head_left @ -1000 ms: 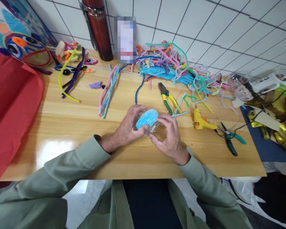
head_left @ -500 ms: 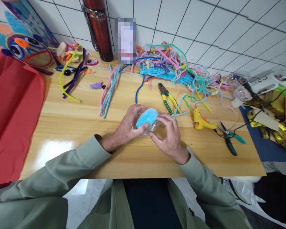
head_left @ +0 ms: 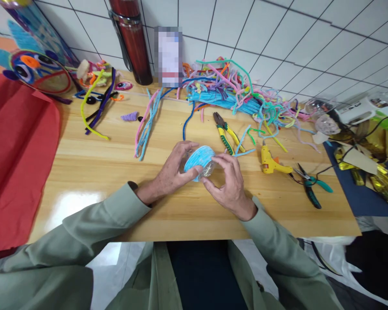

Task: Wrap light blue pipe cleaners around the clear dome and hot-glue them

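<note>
Between my hands is a clear plastic piece with a round face covered in light blue pipe cleaner (head_left: 198, 160); its exact kind I cannot make out. My left hand (head_left: 177, 168) is wrapped round its left side, thumb pressed on the blue face. At the right, my right hand (head_left: 228, 180) pinches the clear edge with thumb and fingertips. Just beyond lie pliers with yellow and green handles (head_left: 226, 133) and light blue pipe cleaner pieces (head_left: 243, 142). A dark blue pipe cleaner (head_left: 188, 121) runs back from near my left fingers.
A yellow glue gun (head_left: 272, 160) and long-nose pliers (head_left: 310, 186) lie to the right. Along the wall is a heap of pipe cleaners (head_left: 226, 97), with a red thermos (head_left: 134, 43) and a blurred-out upright panel (head_left: 169, 56) nearby. Red cloth (head_left: 19, 159) covers the left side.
Both hands keep their hold, and the blue-faced piece has turned only very slightly. The whole view has shifted a little.
</note>
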Motion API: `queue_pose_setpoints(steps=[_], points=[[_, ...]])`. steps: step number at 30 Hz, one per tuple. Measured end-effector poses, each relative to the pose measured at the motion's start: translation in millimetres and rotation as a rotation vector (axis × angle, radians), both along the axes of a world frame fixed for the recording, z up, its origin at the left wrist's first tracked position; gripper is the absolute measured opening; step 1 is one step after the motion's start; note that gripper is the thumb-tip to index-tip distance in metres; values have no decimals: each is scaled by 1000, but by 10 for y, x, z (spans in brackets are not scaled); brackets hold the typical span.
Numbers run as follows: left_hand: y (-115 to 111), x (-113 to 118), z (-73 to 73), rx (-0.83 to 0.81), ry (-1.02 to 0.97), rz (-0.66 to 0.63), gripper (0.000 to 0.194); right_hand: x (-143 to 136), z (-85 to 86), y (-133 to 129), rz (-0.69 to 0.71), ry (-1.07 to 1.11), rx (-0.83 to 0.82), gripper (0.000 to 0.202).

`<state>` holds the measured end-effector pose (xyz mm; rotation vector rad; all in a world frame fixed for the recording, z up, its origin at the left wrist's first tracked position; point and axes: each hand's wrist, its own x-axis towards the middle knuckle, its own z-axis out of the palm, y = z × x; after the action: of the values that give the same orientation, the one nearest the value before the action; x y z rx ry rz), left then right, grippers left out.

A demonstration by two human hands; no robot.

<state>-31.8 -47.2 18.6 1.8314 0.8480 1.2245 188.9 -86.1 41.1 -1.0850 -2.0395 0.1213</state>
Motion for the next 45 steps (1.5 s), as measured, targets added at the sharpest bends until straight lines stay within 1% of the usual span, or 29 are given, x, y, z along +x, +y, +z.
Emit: queue_pose_setpoints(steps=[3, 7, 9, 14, 18, 21, 24, 26, 28, 31, 36, 39, 45], points=[[3, -6, -5, -28, -15, -10, 57, 14, -1, -4, 8, -3, -3, 62], [16, -17, 0, -32, -15, -35, 59, 37, 38, -3, 24, -14, 12, 63], [16, -15, 17, -49, -34, -37, 57, 40, 59, 1, 46, -31, 32, 63], [-12, 2, 92, -150, -116, -55, 50, 29, 83, 1, 123, -57, 51, 59], [-43, 5, 122, -155, -104, -73, 48, 48, 106, 15, 142, -21, 36, 52], [-52, -3, 110, -122, -68, -40, 49, 80, 121, 42, 112, 23, 55, 43], [-35, -18, 94, -38, 15, 3, 48, 110, 117, 72, 33, 62, 90, 29], [-18, -24, 86, 31, 59, 4, 46, 123, 107, 90, -4, 77, 116, 21], [-6, -23, 77, 72, 58, -1, 45, 127, 96, 103, -21, 83, 134, 17], [-7, -15, 61, 78, 36, 9, 45, 117, 82, 112, -17, 86, 138, 17], [-34, 6, 26, 17, 0, 33, 48, 102, 60, 110, 10, 75, 119, 19], [-43, 18, 3, -8, -49, 41, 48, 106, 51, 101, 17, 56, 88, 18], [-51, 18, -34, -30, -63, 45, 51, 103, 63, 76, 48, 44, 34, 20]])
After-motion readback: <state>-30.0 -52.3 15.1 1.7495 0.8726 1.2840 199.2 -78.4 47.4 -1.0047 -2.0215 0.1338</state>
